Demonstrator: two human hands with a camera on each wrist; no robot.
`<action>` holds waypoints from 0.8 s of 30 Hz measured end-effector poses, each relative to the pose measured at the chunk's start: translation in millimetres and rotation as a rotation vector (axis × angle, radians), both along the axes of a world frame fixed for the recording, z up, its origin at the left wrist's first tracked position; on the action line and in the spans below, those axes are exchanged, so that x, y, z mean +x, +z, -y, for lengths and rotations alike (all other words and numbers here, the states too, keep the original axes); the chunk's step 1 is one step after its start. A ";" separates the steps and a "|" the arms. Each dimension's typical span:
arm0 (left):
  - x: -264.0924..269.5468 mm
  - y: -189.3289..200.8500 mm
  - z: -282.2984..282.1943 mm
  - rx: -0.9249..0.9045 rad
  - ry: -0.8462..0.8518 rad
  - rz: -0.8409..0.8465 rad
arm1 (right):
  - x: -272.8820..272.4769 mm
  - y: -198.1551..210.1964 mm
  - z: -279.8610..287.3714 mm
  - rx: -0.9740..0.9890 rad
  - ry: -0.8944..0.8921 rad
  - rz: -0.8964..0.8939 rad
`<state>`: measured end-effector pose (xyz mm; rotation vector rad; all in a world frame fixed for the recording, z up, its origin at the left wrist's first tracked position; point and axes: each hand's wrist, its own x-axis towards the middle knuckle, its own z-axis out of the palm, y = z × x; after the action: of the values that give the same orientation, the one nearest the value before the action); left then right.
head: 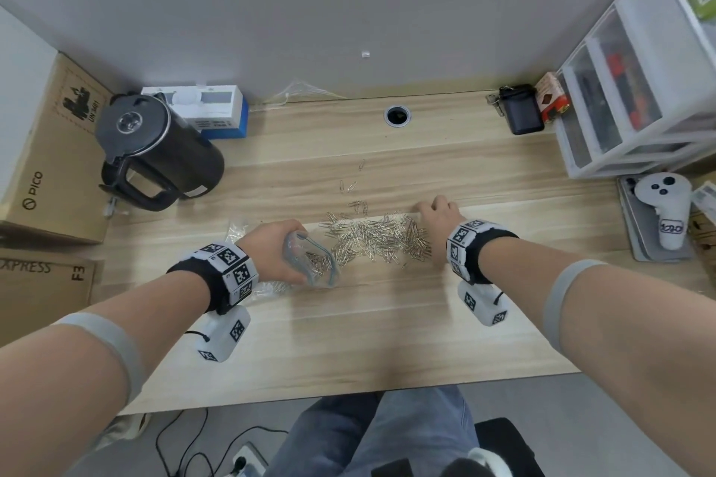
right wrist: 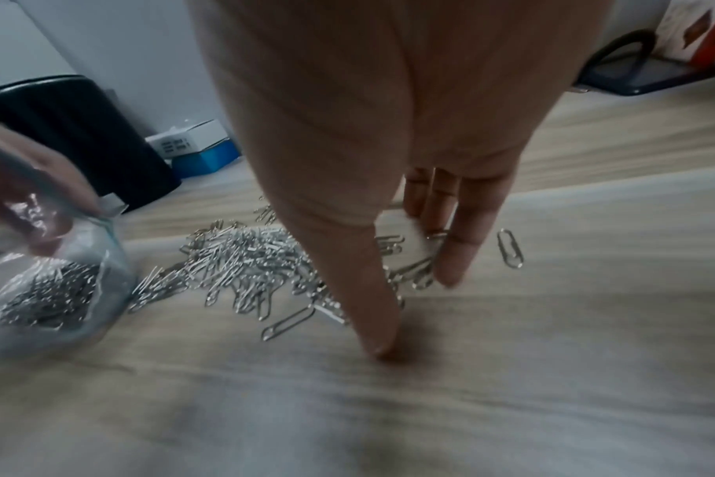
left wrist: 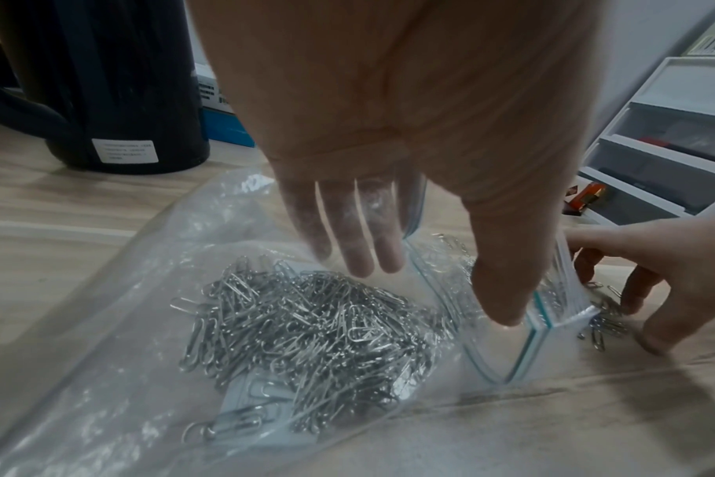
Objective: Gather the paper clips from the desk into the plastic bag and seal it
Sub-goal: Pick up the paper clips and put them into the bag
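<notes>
clear plastic zip bag with blue seal strip (left wrist: pixel 115 322) lies on the pale wood-grain desk (head: pixel 387 321), mouth open toward a heap of silver wire paper clips (head: pixel 377 238). left wrist view alone shows many clips already inside. left hand (head: pixel 277 254) holds the mouth open, fingers inside, thumb over the rim. right hand (right wrist: pixel 388 180), fingers straight and spread, rests fingertips on the desk at the heap's far side; right wrist view shows it gripping nothing. black electric kettle (head: pixel 155 151) stands well left.
</notes>
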<state>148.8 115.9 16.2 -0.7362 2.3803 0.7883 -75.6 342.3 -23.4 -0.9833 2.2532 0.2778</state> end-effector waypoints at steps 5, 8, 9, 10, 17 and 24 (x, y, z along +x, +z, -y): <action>1.5 -1.3 0.3 -0.001 0.002 -0.002 | 11.9 -11.1 5.5 -0.189 -0.008 0.161; 2.0 -2.9 0.7 -0.010 0.006 -0.011 | 14.2 -14.3 16.3 -0.249 -0.073 0.239; 2.4 -3.2 0.6 -0.011 0.004 -0.009 | 14.8 -14.9 18.9 -0.261 -0.086 0.249; 2.5 -3.6 0.5 -0.011 0.000 -0.008 | 15.3 -14.5 20.7 -0.265 -0.104 0.253; 2.1 -3.4 -0.3 -0.019 -0.009 -0.011 | -3.2 -3.9 8.5 -0.296 -0.139 0.143; 1.8 -1.5 -1.3 -0.022 -0.018 -0.008 | -35.9 9.8 -26.8 0.003 -0.348 -0.053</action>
<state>150.6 117.2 14.7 -0.7208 2.4029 0.7593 -111.5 369.2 -13.6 -0.5719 2.4216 0.1549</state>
